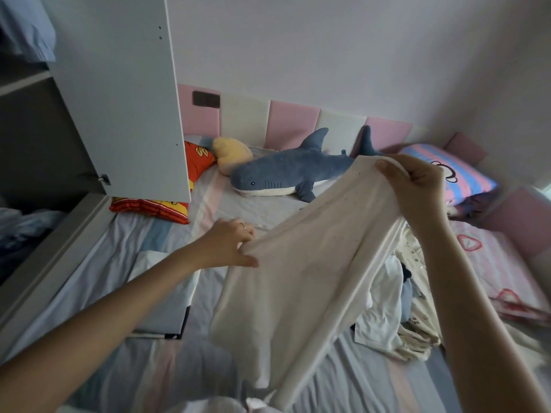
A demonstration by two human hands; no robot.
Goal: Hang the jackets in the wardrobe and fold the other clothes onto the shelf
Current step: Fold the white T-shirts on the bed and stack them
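A cream-white garment [301,278] with tiny specks hangs stretched in the air above the bed. My left hand [231,244] pinches its lower left edge. My right hand [417,186] grips its top edge, held higher and further right. The cloth droops down toward me. A folded white and dark garment [161,299] lies flat on the bed at the left. A heap of loose clothes [396,311], white, dark and patterned cream, lies on the bed under my right arm. The wardrobe [38,150] stands open at the left, with blue cloth on its shelves.
The open wardrobe door [125,93] juts over the bed's corner. A blue plush shark [286,171], a yellow plush [232,153] and a red-orange cushion [167,204] lie near the padded pink and white wall. A striped pillow [459,174] sits at the right.
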